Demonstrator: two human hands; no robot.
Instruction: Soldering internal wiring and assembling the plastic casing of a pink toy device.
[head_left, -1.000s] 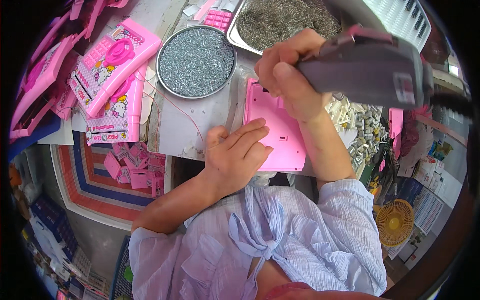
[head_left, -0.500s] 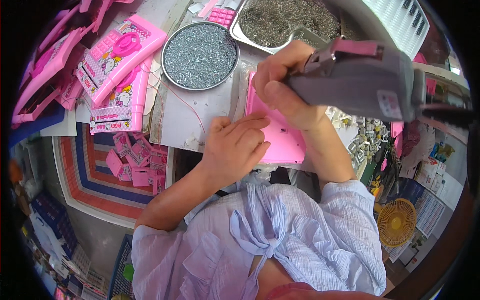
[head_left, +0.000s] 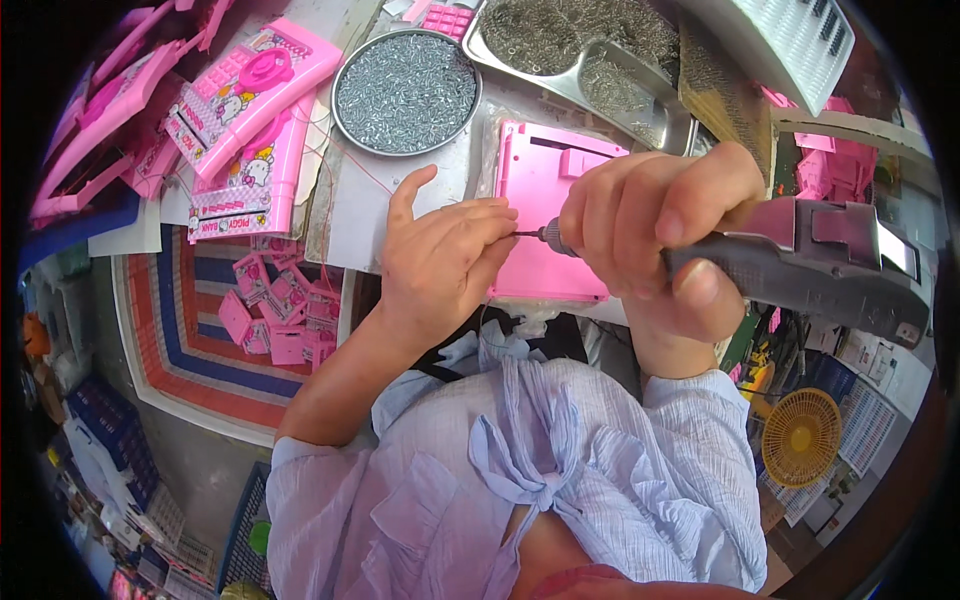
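My right hand point(head_left: 665, 235) is wrapped round a grey electric screwdriver point(head_left: 800, 270), whose body extends to the right. Its thin bit point(head_left: 530, 234) points left and meets the fingertips of my left hand point(head_left: 440, 255). Those fingertips are pinched together at the bit's end; whatever lies between them is too small to make out. The thumb side is partly hidden. Beneath both hands a flat pink plastic panel point(head_left: 550, 275) lies on the table, with a dark slot near its far edge and a raised square block.
Beyond my left hand stands a round metal dish of small screws point(head_left: 405, 95). A steel tray point(head_left: 570, 75) holds small metal parts. Printed pink cases point(head_left: 250, 165) are stacked at left, above a striped bin point(head_left: 190, 330) with small pink pieces. A yellow fan point(head_left: 800, 437) is at right.
The screwdriver has come down and turned, so its bit now meets my left fingertips. My left hand has shifted slightly left and away from me. More of the panel shows.
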